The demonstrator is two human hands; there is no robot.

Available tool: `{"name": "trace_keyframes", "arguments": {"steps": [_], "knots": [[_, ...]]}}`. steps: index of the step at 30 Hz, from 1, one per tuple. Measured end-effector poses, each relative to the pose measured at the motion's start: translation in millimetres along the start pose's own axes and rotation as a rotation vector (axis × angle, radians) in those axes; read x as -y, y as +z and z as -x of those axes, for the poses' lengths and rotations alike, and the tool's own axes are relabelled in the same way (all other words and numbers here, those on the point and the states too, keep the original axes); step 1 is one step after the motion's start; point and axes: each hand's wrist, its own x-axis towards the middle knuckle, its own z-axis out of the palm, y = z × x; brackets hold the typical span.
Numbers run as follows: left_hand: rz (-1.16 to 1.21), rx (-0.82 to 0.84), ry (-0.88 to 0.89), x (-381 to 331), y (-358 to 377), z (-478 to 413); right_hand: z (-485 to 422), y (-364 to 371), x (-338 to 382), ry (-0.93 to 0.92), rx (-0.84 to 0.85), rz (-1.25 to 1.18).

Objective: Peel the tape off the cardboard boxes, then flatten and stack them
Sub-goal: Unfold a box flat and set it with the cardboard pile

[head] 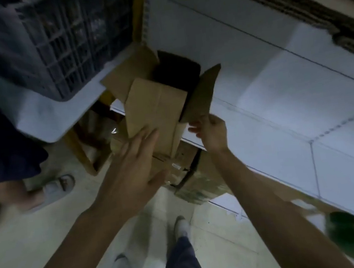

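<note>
Fingers of the left hand lie straight and spread, flat against the tan panel of the cardboard box, holding nothing. Those of the right hand pinch the near corner of the box's dark side flap between thumb and fingertips. The box is tilted with its open, dark mouth facing away from the person, at the near edge of a white surface, just beside a grey crate. More cardboard lies below it, near the floor. The step in hand looks like collapsing the box. To do it well, the flat left palm should brace the panel as an anchor while the right hand swings the flap along its own crease, not against it, so the board folds rather than tears. Pressure should go on opposite corners, so the walls shear flat. The picture is too blurred to show whether tape remains on the seams, so it is worth checking them first, since a taped seam will resist and buckle the panel.
</note>
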Motion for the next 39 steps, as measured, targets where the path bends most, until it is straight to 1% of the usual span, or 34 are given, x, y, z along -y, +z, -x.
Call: {"name": "trace_keyframes", "arguments": {"steps": [2,3,5,7,9,10,11,12,13,14,16,17,19,21,22,23,26,27,28,30,32,33,35,36,37,39], "knots": [[-0.174,0.041,0.096,-21,9,-6,58,-40,-24,-0.055,-0.168,-0.023],[-0.244,0.064,0.139,-35,15,-9,82,-60,-30,-0.088,-0.264,0.033],[-0.278,0.121,0.212,-65,25,-11,131,-96,-36,-0.105,-0.443,0.123],[-0.267,0.216,0.343,-103,37,-3,179,-132,-32,-0.146,-0.614,0.144],[-0.202,0.387,0.445,-142,53,16,217,-162,-23,-0.189,-0.764,0.237],[-0.120,0.475,0.426,-161,59,26,230,-175,-20,-0.210,-0.832,0.304],[-0.046,0.571,0.363,-183,65,37,239,-189,-18,-0.226,-0.903,0.362],[0.028,0.616,0.310,-202,71,48,248,-204,-15,-0.234,-0.973,0.401],[0.066,0.605,0.300,-219,76,57,256,-220,-15,-0.233,-1.033,0.422],[0.088,0.530,0.348,-235,80,65,265,-237,-16,-0.234,-1.087,0.422],[0.142,0.320,0.505,-269,83,77,285,-273,-20,-0.232,-1.152,0.344],[0.173,0.236,0.583,-287,83,81,296,-290,-21,-0.238,-1.160,0.309],[0.231,0.109,0.738,-329,81,87,320,-324,-16,-0.310,-1.136,0.300],[0.297,0.036,0.820,-378,70,90,347,-354,-8,-0.419,-1.084,0.324],[0.334,-0.001,0.846,-403,62,88,359,-369,-5,-0.459,-1.080,0.364],[0.376,-0.043,0.851,-429,53,86,368,-384,-3,-0.487,-1.111,0.444],[0.535,-0.096,0.803,-496,26,78,387,-428,0,-0.580,-1.334,0.805],[0.571,-0.113,0.797,-513,20,75,392,-441,3,-0.622,-1.403,0.871],[0.600,-0.139,0.787,-527,16,73,396,-454,7,-0.665,-1.461,0.889],[0.693,-0.203,0.747,-550,6,67,408,-477,18,-0.742,-1.532,0.795],[0.822,-0.272,0.729,-568,-6,60,415,-500,31,-0.778,-1.507,0.548],[0.883,-0.308,0.724,-576,-12,56,415,-512,38,-0.771,-1.458,0.372],[0.955,-0.369,0.720,-590,-24,49,406,-533,55,-0.768,-1.287,0.031],[0.977,-0.394,0.724,-597,-27,45,398,-543,63,-0.788,-1.191,-0.057],[1.004,-0.413,0.726,-602,-27,41,389,-551,68,-0.816,-1.120,-0.074],[1.044,-0.437,0.711,-609,-24,27,365,-567,73,-0.853,-1.057,-0.038]]}}
